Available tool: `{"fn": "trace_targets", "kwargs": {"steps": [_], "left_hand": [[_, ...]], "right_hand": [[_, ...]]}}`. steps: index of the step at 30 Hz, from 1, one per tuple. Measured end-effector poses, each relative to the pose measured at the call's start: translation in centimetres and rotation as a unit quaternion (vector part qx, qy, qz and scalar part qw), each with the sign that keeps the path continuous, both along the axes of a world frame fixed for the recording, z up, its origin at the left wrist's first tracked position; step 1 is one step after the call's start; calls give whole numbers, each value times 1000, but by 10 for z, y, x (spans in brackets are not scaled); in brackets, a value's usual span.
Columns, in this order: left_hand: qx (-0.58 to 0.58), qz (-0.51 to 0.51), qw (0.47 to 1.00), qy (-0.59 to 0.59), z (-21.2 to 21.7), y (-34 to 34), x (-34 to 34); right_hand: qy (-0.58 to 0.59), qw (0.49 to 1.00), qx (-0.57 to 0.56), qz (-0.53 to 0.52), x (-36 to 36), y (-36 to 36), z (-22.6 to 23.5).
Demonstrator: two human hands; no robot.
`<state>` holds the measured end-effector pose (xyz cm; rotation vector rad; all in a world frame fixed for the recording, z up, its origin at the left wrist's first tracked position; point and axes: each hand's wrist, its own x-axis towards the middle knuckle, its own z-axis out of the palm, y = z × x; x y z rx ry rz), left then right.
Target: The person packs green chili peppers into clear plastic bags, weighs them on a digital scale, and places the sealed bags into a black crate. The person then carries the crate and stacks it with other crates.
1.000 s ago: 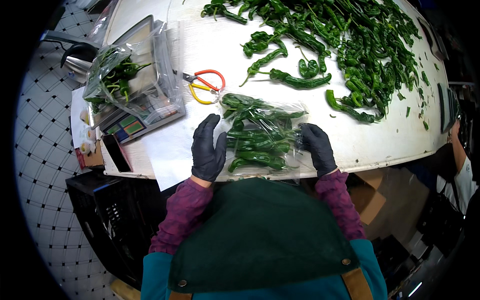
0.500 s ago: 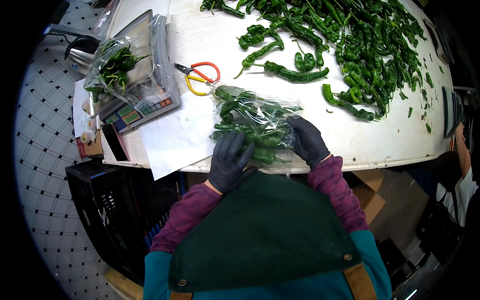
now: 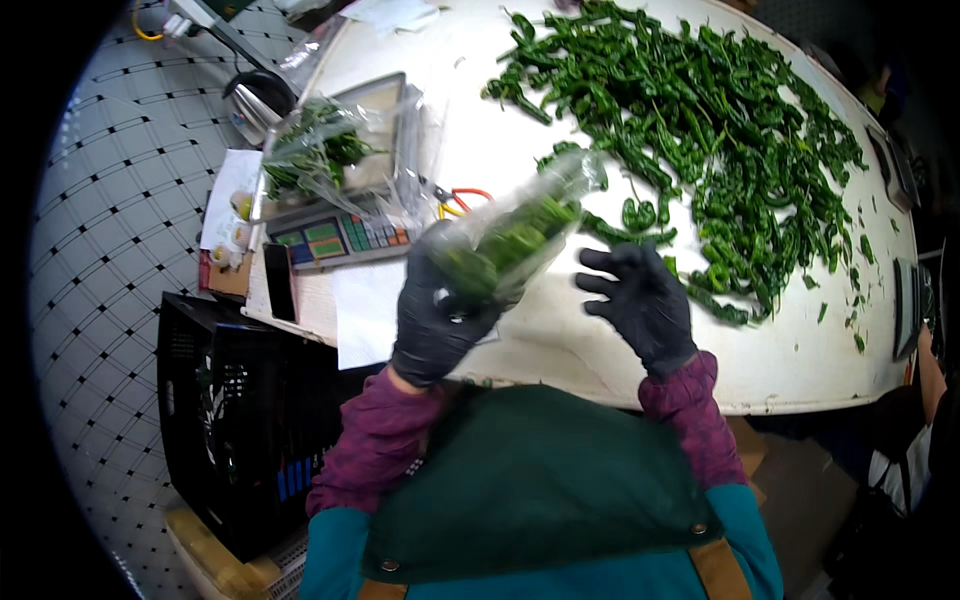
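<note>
Wrapped round a clear plastic bag of green peppers [image 3: 525, 235], my left hand [image 3: 437, 315] in a black glove holds it tilted above the table's near side. The bag is smeared by motion. To its right my right hand [image 3: 640, 305], gloved too, is empty with its fingers apart. Loose green peppers [image 3: 690, 130] lie in a large heap just beyond that hand. Partly hidden behind the bag are scissors [image 3: 462, 200] with red and yellow handles.
A digital scale [image 3: 340, 240] bears another clear bag with green peppers [image 3: 325, 150] at the left. Beside it lie a dark phone [image 3: 280, 282] and a white paper sheet [image 3: 365, 310]. Below the white table [image 3: 600, 365] stands a black crate [image 3: 235, 410].
My left hand has lifted the bag of peppers off the table and tilted it. My right hand has let go of the bag and opened. The view has shifted.
</note>
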<state>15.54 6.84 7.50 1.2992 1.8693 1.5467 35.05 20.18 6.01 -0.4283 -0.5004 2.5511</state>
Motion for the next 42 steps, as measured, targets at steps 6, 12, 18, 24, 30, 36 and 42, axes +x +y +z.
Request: {"fn": "trace_targets", "kwargs": {"steps": [6, 12, 18, 24, 30, 36, 42], "left_hand": [[8, -84, 845, -528, 43, -5, -23], [3, -145, 786, -601, 27, -3, -16], [26, -151, 747, -647, 11, 2, -19], [-10, -160, 719, -676, 12, 6, -21], [-17, -149, 723, -674, 3, 8, -24], [-16, -153, 698, -699, 1, 11, -22], [-22, -155, 660, -735, -2, 12, -22]], "right_hand": [[-162, 960, 215, -75, 11, 2, -32], [-99, 983, 145, 45, 4, -12, -3], [-93, 985, 133, 59, 7, -7, -16], [-112, 989, 92, 33, 10, -4, -39], [-83, 995, 44, 30, 8, -7, -29], [-121, 992, 29, 9, 12, -8, -40], [-102, 994, -4, 25, 13, -7, -46]]}}
